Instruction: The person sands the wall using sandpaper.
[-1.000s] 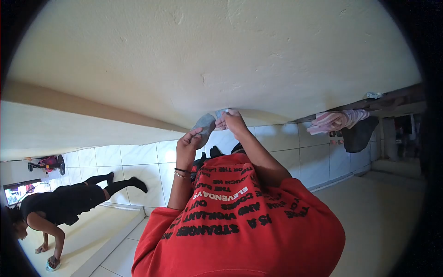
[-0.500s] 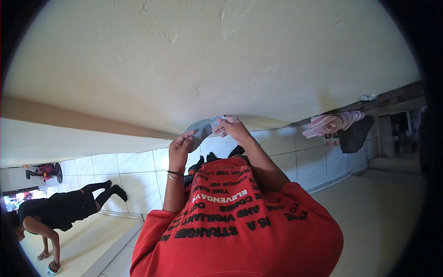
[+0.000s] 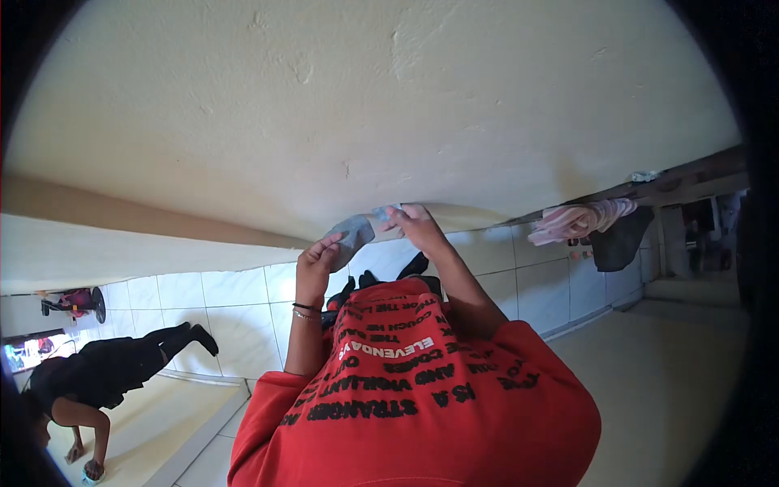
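My left hand [image 3: 319,253], with bands on its wrist, pinches a limp grey piece [image 3: 353,239] that looks like cloth or sandpaper. Just right of it, my right hand [image 3: 412,223] has its fingers closed on a smaller blue-grey piece [image 3: 388,213]. Whether the two pieces are joined cannot be made out. Both hands are in front of the lower part of a cream wall [image 3: 349,105], above the red shirt [image 3: 422,390] on my body.
At the left, another person [image 3: 97,369] in black bends over, one hand on a small pale object [image 3: 93,472]. A pink striped cloth [image 3: 580,221] and a dark cloth [image 3: 621,243] hang at the right. White tiles [image 3: 235,288] cover the floor. A wheeled object [image 3: 77,302] stands far left.
My hands first shift slightly left and lower in view, then stay nearly still. The grey pieces look closer in the middle frame and more distinct now. The other person appears farther left.
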The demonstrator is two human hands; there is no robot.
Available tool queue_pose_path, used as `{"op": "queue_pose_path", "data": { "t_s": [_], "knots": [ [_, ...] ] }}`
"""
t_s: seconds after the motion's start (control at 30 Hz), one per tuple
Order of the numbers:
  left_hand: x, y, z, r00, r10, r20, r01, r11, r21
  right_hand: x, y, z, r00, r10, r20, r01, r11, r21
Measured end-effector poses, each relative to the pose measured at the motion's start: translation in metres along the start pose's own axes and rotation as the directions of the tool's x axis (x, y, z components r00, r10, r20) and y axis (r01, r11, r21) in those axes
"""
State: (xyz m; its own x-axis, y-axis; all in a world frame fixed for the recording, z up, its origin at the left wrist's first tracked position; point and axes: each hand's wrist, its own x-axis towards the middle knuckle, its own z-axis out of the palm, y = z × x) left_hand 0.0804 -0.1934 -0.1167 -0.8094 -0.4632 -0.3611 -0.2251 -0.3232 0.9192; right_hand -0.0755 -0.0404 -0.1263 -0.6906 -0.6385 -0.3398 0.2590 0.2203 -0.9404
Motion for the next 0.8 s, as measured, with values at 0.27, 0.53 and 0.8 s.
{"op": "queue_pose_path", "data": {
  "t_s": [0.27, 0.53, 0.8],
  "knots": [
    [-0.003, 0.007, 0.001, 0.998, -0.030, 0.051, 0.032, 0.999, -0.032, -0.026, -0.087, 0.008, 0.985, -0.168, 0.039, 0.166, 0.985, 0.056],
    [-0.008, 0.004, 0.003, 0.999, -0.032, 0.024, 0.033, 0.999, -0.038, -0.036, -0.109, -0.002, 0.977, -0.215, -0.011, 0.214, 0.971, 0.106],
    [-0.007, 0.008, 0.006, 0.998, -0.016, 0.053, 0.018, 0.999, -0.036, -0.039, -0.118, 0.007, 0.972, -0.233, -0.002, 0.233, 0.969, 0.085]
  ]
}}
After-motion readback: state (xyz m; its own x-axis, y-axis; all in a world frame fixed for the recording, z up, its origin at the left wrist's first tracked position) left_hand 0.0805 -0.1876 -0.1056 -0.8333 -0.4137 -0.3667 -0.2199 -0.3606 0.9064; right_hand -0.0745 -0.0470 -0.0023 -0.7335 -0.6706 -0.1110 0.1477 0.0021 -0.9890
